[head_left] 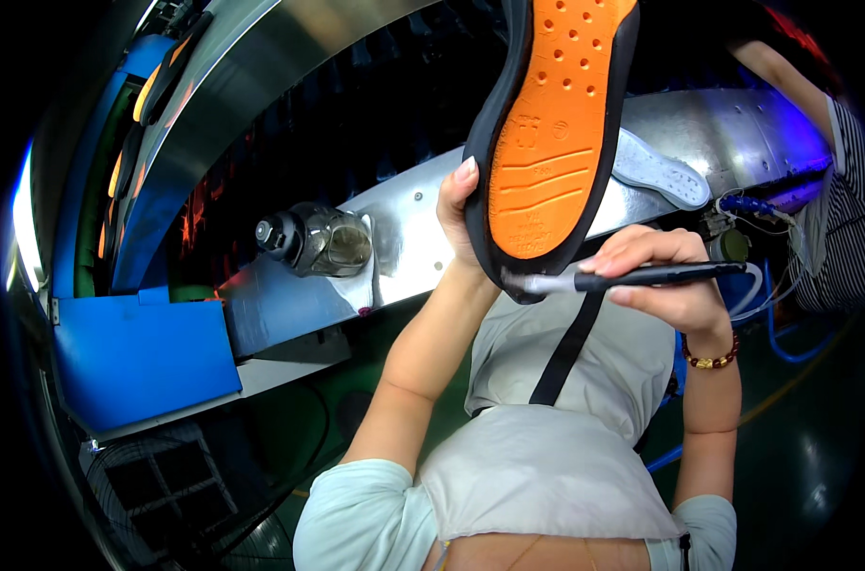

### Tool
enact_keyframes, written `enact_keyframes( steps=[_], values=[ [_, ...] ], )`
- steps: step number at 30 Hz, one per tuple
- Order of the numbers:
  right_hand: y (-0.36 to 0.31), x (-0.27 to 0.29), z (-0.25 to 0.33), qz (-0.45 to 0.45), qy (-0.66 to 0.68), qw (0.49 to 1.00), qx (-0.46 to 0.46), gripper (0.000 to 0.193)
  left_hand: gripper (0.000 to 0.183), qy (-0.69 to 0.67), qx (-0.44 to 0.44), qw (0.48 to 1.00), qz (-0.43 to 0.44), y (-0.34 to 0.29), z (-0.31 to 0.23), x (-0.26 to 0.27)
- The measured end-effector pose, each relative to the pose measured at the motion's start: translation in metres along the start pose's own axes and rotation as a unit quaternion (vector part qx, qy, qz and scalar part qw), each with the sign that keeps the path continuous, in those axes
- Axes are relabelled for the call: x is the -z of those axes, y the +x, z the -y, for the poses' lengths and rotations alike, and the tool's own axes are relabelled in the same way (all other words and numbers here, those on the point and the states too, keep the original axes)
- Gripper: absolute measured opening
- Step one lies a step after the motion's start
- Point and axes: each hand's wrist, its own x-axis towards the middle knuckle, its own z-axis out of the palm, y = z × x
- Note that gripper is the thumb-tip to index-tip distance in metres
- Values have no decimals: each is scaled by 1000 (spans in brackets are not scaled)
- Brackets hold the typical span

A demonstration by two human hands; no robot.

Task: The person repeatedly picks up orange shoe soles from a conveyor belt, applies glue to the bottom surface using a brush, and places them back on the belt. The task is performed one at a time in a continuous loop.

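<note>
My left hand point(464, 211) grips the heel end of a shoe sole point(545, 190), its thumb on the black rim and the other fingers hidden behind. The sole has an orange inner face with small holes toward the top and ridged lines near the heel. My right hand point(663, 271) is closed around a black-handled brush point(632, 277) fed by a clear tube. Its pale bristle end lies against the black rim at the heel. Behind the sole, a whitish sole-shaped piece point(663, 171) rests on the metal ledge.
A curved metal ledge point(408, 224) runs across in front of me. On it stands a clear jar with a dark lid point(332, 241), on a white cloth. More soles point(156, 86) sit at the left beside a blue machine housing point(147, 357). At right, another person's arm point(789, 81) and striped clothing show.
</note>
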Motion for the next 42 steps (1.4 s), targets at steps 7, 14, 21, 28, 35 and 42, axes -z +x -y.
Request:
enact_keyframes(
  steps=[7, 14, 21, 28, 35, 42],
  values=[
    [1, -11, 2, 22, 101, 993, -56, 15, 38, -10, 20, 1000, 4, 6, -11, 2],
    [14, 10, 20, 50, -43, 998, -12, 17, 37, -5, 210, 977, -32, 9, -17, -9],
    [20, 24, 29, 174, -150, 973, -16, 16, 38, 81, 430, 894, -95, 7, -20, -20],
    [12, 31, 27, 242, -190, 950, -48, 16, 41, 168, 447, 873, -97, -5, -28, -9],
    [7, 40, 37, 277, -259, 919, -104, 14, 40, 194, 447, 864, -128, -12, -31, 0],
    [-4, 48, 30, 248, -243, 934, -78, 17, 42, 241, 432, 851, -178, -16, -51, 4]
  ],
)
